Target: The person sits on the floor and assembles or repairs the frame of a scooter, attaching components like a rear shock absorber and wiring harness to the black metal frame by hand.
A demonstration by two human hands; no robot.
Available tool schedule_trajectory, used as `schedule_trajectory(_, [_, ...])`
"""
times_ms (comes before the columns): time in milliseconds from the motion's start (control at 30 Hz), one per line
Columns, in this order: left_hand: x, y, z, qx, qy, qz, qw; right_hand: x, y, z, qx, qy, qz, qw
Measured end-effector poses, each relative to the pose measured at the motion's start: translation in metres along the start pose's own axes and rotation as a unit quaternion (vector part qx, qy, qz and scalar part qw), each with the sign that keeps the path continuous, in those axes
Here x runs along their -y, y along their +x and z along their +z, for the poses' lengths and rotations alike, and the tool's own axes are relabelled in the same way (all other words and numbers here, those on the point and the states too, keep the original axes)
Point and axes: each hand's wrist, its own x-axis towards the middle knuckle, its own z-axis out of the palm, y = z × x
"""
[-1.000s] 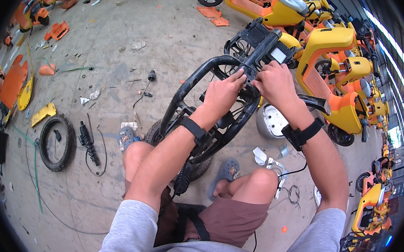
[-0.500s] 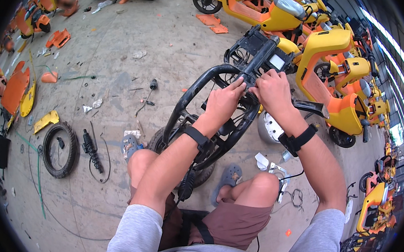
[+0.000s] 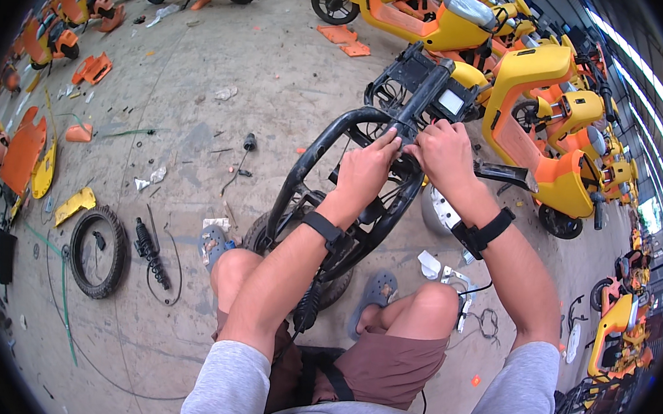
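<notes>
A stripped black scooter frame [image 3: 310, 150] stands between my knees, its looped tubes nearest me and its central tube running away from me. My left hand [image 3: 365, 169] is closed on the frame where the loop meets that tube, with fingertips pressed to the metal. Close beside it, my right hand [image 3: 444, 155] is pinched, thumb and fingers curled in against the same joint. Whatever lies between the right fingertips is hidden. A black battery-tray-like part with a white square [image 3: 451, 101] sits farther along the frame. Below the loop, a black-tyred wheel [image 3: 257, 232] shows partly.
Left on the concrete floor lie a loose tyre [image 3: 76, 254], a shock absorber [image 3: 151, 252] and a yellow panel [image 3: 75, 206]. A white rounded part [image 3: 437, 210] and metal brackets [image 3: 457, 281] lie right of the frame. Yellow-orange scooters [image 3: 526, 117] crowd the far right.
Both hands stay at the same joint of the frame, with only slight shifts of the fingers and right forearm. The view has tilted a little.
</notes>
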Motion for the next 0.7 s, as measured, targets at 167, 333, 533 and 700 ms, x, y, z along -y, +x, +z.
schedule_trajectory(167, [-0.005, 0.002, -0.002, 0.005, 0.007, -0.015, 1.0, -0.008, -0.007, -0.001, 0.009, 0.08, 0.017, 0.997])
schedule_trajectory(333, [-0.004, 0.001, -0.002, 0.004, 0.004, -0.017, 1.0, -0.007, -0.006, -0.001, 0.048, 0.074, 0.033, 0.996])
schedule_trajectory(533, [-0.009, 0.002, -0.006, 0.0, 0.008, -0.013, 1.0, 0.001, -0.004, -0.012, 0.032, 0.028, 0.03, 0.999])
schedule_trajectory(700, [-0.008, 0.002, -0.003, 0.0, 0.005, -0.011, 1.0, -0.001, -0.008, -0.006, 0.028, 0.091, 0.048, 0.994])
